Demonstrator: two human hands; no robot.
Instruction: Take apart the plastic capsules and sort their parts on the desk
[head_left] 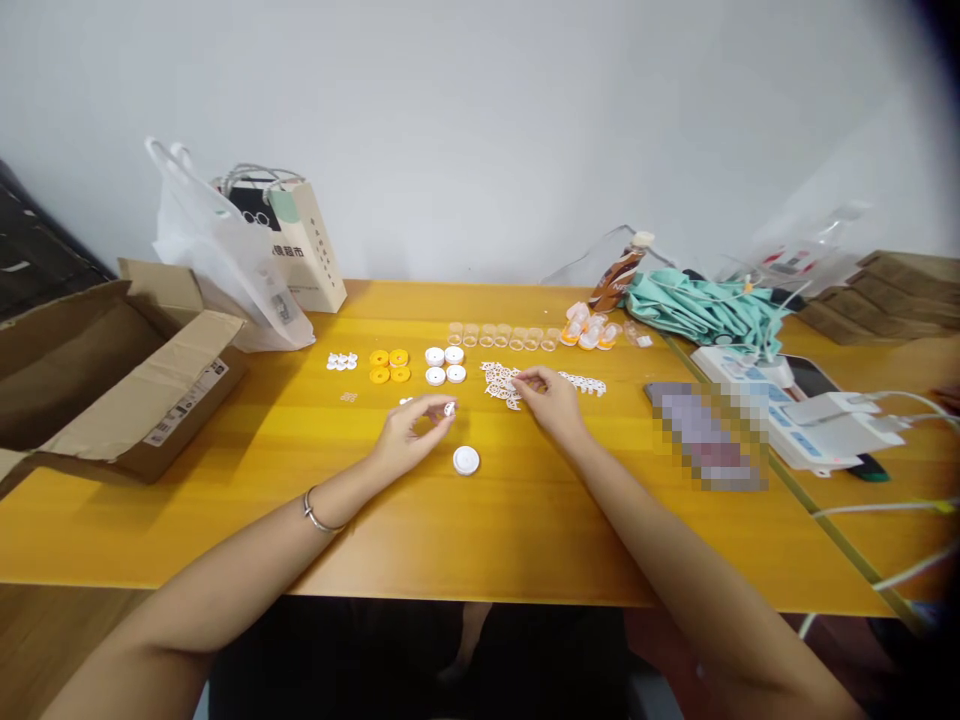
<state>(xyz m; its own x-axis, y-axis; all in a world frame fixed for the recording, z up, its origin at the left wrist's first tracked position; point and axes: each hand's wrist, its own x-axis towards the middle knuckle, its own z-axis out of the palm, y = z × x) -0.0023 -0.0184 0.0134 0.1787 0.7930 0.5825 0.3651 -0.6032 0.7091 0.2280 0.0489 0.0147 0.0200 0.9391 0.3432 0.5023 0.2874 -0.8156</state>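
Note:
My left hand [415, 432] pinches a small white plastic part [450, 408] between thumb and fingertips. Just right of it, a round white disc [466, 460] lies flat on the table. My right hand [553, 402] is closed at the right edge of a pile of thin white openwork pieces [499, 384]; what its fingertips grip is too small to make out. A row of toothed white pieces [585, 384] lies beyond that hand. Behind my left hand are white round caps [445, 366], yellow discs [389, 366] and small white parts [342, 361].
Clear cups [502, 337] and orange-and-clear pieces [589, 328] stand farther back, near a bottle [621, 272]. An opened cardboard box [142, 390] and bags [225, 240] are at left. A phone [705, 436], power strip [795, 410] and teal folded cloth [697, 308] lie right.

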